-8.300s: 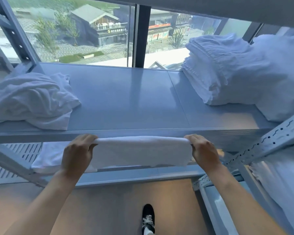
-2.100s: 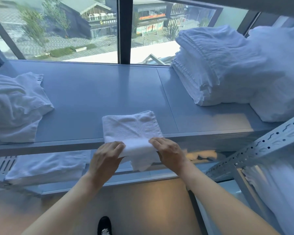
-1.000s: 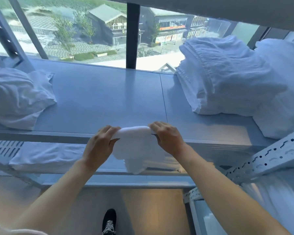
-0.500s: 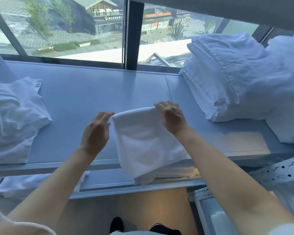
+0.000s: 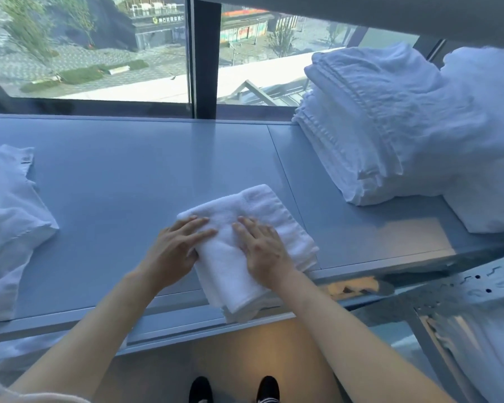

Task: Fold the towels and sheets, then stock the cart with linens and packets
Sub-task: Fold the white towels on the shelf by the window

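Both the left hand and the right hand press flat, fingers straight, on the small folded white terry towel, whose long axis runs from the grey metal shelf toward the person, near end overhanging the front edge.

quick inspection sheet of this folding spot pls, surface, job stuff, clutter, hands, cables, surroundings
surface: grey metal shelf, mostly bare in the middle.
job's things: folded white towel lies at the front edge, its near end hanging over it; stack of folded linens at right; crumpled white linen at left.
clutter: nothing seen.
grippers: left hand rests flat, fingers straight, on the towel's left side; right hand presses flat on its top.
cables: nothing seen.
surroundings: window behind the shelf showing a street and buildings; perforated rack upright at right; more white linen on a lower shelf; the person's black shoes on the floor below.
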Demonstrator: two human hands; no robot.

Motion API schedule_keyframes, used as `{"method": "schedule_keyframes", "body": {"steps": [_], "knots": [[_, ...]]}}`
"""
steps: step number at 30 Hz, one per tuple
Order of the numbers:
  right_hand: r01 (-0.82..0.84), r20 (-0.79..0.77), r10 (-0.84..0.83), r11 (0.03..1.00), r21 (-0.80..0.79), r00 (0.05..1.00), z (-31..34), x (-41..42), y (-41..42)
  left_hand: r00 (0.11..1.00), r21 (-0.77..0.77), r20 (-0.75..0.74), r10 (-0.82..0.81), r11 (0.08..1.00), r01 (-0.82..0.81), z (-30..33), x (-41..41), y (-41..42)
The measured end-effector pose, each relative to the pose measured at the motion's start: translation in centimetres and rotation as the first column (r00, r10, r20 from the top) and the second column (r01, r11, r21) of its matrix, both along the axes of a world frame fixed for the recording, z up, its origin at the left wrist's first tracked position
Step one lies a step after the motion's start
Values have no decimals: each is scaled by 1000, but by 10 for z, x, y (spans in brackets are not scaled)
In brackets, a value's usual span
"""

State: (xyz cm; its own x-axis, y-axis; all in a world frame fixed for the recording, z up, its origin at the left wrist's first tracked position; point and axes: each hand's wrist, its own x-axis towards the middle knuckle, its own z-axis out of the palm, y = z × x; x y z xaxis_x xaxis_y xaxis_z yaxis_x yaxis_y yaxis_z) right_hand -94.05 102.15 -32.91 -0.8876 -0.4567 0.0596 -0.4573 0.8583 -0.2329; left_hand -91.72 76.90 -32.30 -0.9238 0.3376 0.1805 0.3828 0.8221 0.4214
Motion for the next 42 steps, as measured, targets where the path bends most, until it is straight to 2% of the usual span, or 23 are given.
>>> {"method": "schedule_keyframes", "body": {"steps": [5,8,12,15,19,24,30,33,38,42], "knots": [[55,-47,-49,988,145,998,17,-46,44,992,-63,-85,95,993,-100,12,24,46],[65,-83,-59,995,81,995,30,-39,61,991,-102,-123,47,993,-60,14,40,78],[-12,-106,-1,992,-124,994,24,24,68,986,-99,-164,37,994,-54,4,50,86],[-28,-98,18,995,-100,995,7,65,68,985,-127,-168,41,990,-63,-5,52,77],[67,-158,-81,994,-90,984,-8,73,62,979,-163,-200,-22,986,-11,-12,48,68],[175,-158,-186,981,-81,970,-3,56,65,968,-47,-235,-83,996,74,-3,35,62],[206,-192,-213,977,-55,958,6,49,71,948,36,-267,-170,982,187,-2,30,51],[180,-267,-190,982,-59,945,5,53,75,948,29,-221,-228,970,240,-17,40,39],[101,-453,-125,992,-77,883,-2,54,85,969,100,-156,-194,972,211,-22,40,32],[47,-376,-85,993,-109,923,1,49,86,974,176,-102,-204,960,219,-18,40,33]]}}
